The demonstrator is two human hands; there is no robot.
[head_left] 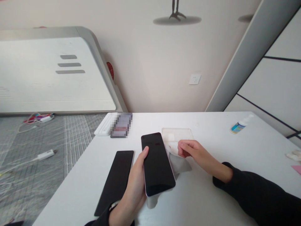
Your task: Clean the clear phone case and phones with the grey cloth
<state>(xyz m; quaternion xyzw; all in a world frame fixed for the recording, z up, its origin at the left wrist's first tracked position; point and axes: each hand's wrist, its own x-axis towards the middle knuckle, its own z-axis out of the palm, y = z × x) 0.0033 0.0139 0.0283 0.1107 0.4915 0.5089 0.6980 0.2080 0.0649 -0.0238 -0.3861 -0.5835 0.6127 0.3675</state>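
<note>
My left hand [136, 182] is closed around a black smartphone [157, 164], its thumb on the left edge. The phone is tilted above the table, dark screen up. To its right, my right hand [189, 148] has its fingers curled together. A pale, thin item [173, 147] shows beside those fingers; I cannot tell what it is or whether they grip it. Behind that lies a clear, shallow plastic tray or cover [178, 131]. Left of the phone, a flat black slab [115, 180] rests on the table, partly hidden by my left wrist.
On the white table [207, 194], a white object [103, 125] and a pixelated item [121, 125] lie at the back left. A small spray bottle [241, 124] is at the back right. A pink piece [296, 169] sits near the right edge. A charger [45, 154] lies left, off the table.
</note>
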